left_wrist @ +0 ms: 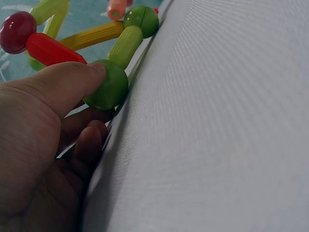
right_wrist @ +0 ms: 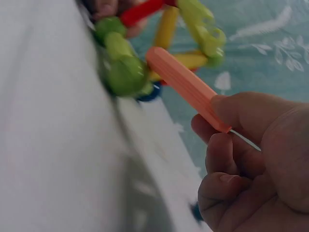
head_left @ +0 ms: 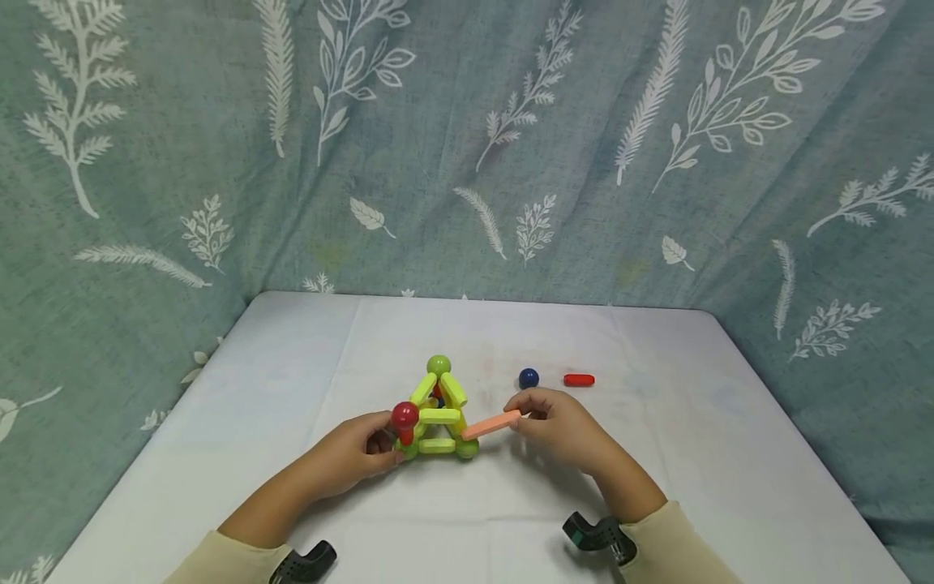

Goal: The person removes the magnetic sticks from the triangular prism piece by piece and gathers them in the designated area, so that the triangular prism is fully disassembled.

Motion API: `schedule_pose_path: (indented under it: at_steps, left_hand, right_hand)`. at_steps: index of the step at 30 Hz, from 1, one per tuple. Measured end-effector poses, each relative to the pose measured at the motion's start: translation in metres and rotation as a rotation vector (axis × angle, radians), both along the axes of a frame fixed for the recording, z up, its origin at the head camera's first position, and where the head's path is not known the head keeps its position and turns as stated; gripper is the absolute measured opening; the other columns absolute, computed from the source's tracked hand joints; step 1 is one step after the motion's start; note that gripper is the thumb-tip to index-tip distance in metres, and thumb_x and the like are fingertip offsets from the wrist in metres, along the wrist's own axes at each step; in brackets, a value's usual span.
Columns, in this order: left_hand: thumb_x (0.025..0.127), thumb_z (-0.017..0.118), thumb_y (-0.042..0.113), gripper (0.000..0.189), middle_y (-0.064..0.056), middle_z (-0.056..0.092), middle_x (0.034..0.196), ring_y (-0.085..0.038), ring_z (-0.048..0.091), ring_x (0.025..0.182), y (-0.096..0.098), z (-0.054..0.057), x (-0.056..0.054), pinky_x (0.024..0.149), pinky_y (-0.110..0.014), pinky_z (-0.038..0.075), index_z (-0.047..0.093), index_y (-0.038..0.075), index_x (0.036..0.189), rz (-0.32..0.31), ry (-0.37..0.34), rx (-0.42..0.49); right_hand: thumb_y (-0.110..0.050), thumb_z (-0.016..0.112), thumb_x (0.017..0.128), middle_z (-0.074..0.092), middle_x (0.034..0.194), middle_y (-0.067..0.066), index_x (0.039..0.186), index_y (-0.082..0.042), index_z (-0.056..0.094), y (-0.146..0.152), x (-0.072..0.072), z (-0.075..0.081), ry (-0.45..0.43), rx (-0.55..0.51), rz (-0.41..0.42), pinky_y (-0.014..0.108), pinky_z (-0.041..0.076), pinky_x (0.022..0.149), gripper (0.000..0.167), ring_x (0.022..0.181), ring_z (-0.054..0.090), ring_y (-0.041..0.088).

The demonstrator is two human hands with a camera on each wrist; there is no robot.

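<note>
A frame of balls and rods stands on the table, with yellow-green rods point(head_left: 438, 416), a red ball point(head_left: 404, 415) and a green ball point(head_left: 439, 365) at its top. At its lower left corner my left hand point(head_left: 350, 454) pinches a green ball point(left_wrist: 109, 86), thumb on top and fingers beneath. A red rod point(left_wrist: 53, 50) rises from that ball to the red one. In my right hand point(head_left: 560, 426), thumb and fingertips pinch one end of an orange rod point(right_wrist: 186, 87). The rod's other end overlaps the lower right green ball point(head_left: 467, 447) in the head view.
Behind the right hand lie a loose dark blue ball point(head_left: 529, 378) and a short red rod point(head_left: 579, 380). White cloth covers the table point(head_left: 306, 349). A green leaf-patterned curtain point(head_left: 438, 162) hangs behind and at both sides.
</note>
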State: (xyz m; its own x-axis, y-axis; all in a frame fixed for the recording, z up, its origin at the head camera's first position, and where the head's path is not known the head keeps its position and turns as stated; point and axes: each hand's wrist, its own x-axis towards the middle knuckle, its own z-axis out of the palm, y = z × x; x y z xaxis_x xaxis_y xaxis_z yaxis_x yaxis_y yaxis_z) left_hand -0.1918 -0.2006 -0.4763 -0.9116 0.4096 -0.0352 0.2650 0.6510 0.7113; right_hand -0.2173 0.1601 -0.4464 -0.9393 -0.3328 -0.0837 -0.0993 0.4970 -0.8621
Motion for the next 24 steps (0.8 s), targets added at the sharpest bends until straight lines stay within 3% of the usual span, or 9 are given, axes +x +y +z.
schedule_pose_path:
  at_steps: [4,11,19,24]
  left_hand:
    - [0.091,0.082,0.029,0.026,0.009,0.064,0.091,-0.013,0.06,0.084,0.001,-0.002,-0.001,0.073,-0.028,0.051,0.065,0.032,0.111,0.002,0.0,0.003]
    - [0.09,0.084,0.031,0.031,0.011,0.065,0.093,-0.012,0.061,0.085,0.001,-0.003,-0.002,0.074,-0.027,0.052,0.066,0.033,0.116,0.0,0.005,-0.001]
    - [0.09,0.084,0.029,0.031,0.01,0.064,0.092,-0.012,0.061,0.083,0.002,-0.001,0.001,0.072,-0.027,0.051,0.066,0.032,0.115,0.004,0.002,0.016]
    - [0.09,0.084,0.029,0.029,0.009,0.064,0.091,-0.013,0.06,0.083,0.002,-0.002,0.0,0.071,-0.027,0.051,0.066,0.032,0.113,0.004,-0.01,0.023]
  right_hand:
    - [-0.021,0.078,0.096,0.07,0.101,0.002,0.11,-0.024,0.076,0.021,-0.007,0.003,-0.012,-0.017,-0.078,0.029,0.046,0.065,0.015,0.079,0.054,0.02]
    - [-0.02,0.072,0.101,0.069,0.107,0.007,0.122,-0.017,0.073,0.052,-0.016,0.001,-0.021,-0.033,-0.13,0.032,0.047,0.067,0.022,0.079,0.054,0.021]
    - [-0.025,0.068,0.103,0.064,0.142,0.002,0.132,-0.015,0.069,0.083,-0.022,-0.002,-0.035,-0.039,-0.201,0.031,0.05,0.074,0.031,0.093,0.055,0.024]
    - [-0.026,0.067,0.103,0.067,0.129,0.007,0.132,-0.018,0.068,0.099,-0.023,-0.001,-0.051,-0.01,-0.278,0.033,0.05,0.078,0.03,0.097,0.056,0.024]
